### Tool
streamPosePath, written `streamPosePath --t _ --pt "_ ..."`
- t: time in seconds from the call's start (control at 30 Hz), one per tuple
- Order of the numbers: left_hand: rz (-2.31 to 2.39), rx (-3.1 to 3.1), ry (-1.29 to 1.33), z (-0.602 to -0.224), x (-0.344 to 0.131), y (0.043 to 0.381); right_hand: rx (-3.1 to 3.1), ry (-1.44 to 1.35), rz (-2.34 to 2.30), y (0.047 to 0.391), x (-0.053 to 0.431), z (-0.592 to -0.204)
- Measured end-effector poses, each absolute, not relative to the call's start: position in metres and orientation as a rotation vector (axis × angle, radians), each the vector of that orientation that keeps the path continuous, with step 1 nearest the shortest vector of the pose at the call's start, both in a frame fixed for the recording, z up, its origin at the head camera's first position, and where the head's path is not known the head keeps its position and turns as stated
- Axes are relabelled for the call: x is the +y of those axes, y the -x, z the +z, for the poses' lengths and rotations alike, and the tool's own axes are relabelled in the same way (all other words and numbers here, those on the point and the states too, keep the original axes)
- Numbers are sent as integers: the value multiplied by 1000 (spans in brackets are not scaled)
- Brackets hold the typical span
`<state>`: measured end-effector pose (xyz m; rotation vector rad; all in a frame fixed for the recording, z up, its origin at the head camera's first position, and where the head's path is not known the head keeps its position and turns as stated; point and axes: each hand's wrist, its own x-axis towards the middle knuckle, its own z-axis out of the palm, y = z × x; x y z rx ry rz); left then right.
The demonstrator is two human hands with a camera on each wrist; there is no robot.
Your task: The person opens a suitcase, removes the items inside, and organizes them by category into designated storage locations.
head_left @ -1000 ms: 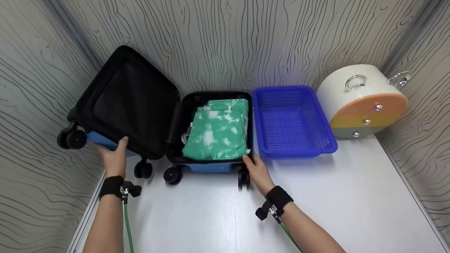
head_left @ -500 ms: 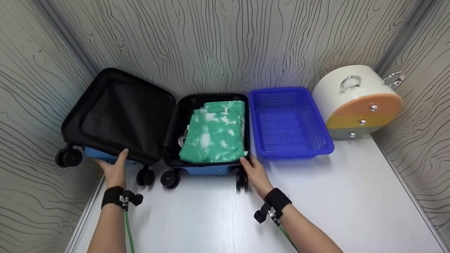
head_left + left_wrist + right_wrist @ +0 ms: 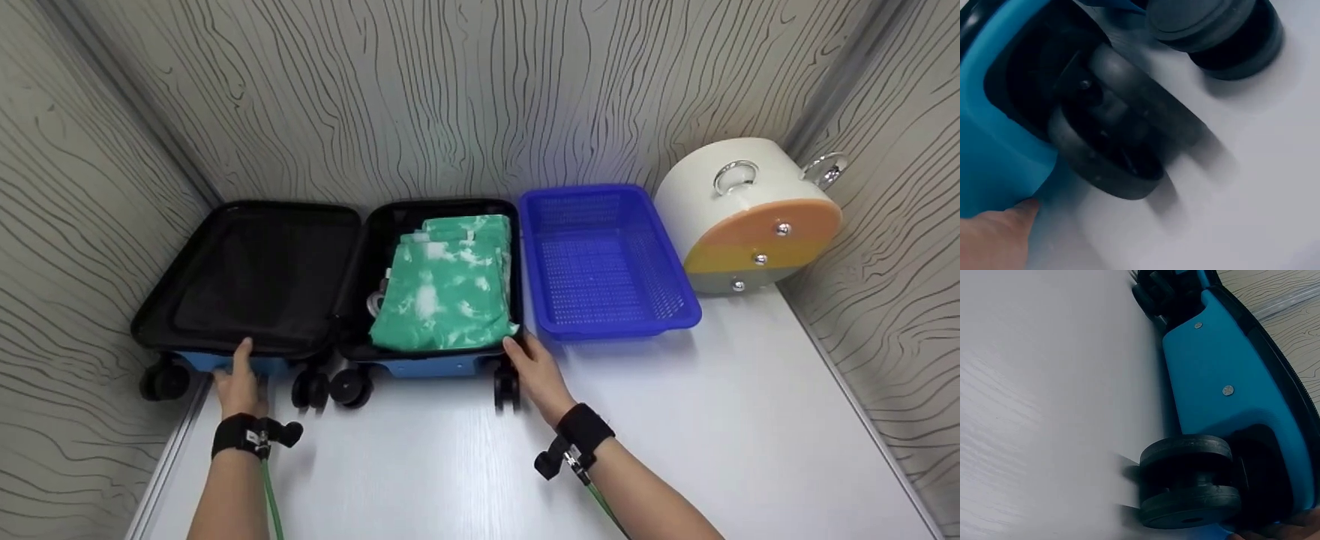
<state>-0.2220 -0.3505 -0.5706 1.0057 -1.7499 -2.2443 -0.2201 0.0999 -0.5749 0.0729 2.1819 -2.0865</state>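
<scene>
A blue suitcase [image 3: 435, 366] with a black lining lies open on the table, both halves flat side by side. My left hand [image 3: 238, 386] holds the front edge of the left half [image 3: 262, 277], thumb at the rim and the other fingers largely hidden beneath. In the left wrist view, part of that hand [image 3: 999, 230] meets the blue shell beside a black double wheel [image 3: 1129, 112]. Folded green-and-white tie-dye cloth [image 3: 442, 292] fills most of the right half. My right hand [image 3: 541, 375] grips this half's front right corner, thumb on the rim, just above a wheel [image 3: 1190, 481].
A blue perforated plastic basket [image 3: 607, 270] stands right of the suitcase. Beyond it is a white rounded cabinet [image 3: 750, 217] with coloured drawer fronts and metal handles. Wood-patterned walls [image 3: 450, 97] enclose the white table [image 3: 420, 465] at the back and sides.
The left half of the suitcase has swung down from a raised tilt to flat, my left hand lowering with it. My right hand keeps its hold at the corner; the whole view shifts slightly.
</scene>
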Motion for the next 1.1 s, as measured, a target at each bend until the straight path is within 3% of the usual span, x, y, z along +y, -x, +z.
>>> streamPosePath --t 0.6,0.9,1.1 --pt "-2217 -1669 -1187 -572 -359 227 2163 -118 -2072 224 92 -580" --pt "-1994 -1967 -1182 -572 -362 221 2112 -150 -2094 224 85 -574" --pt "-1962 -1842 -1195 -561 -343 225 2140 -74 -2057 224 86 -575"
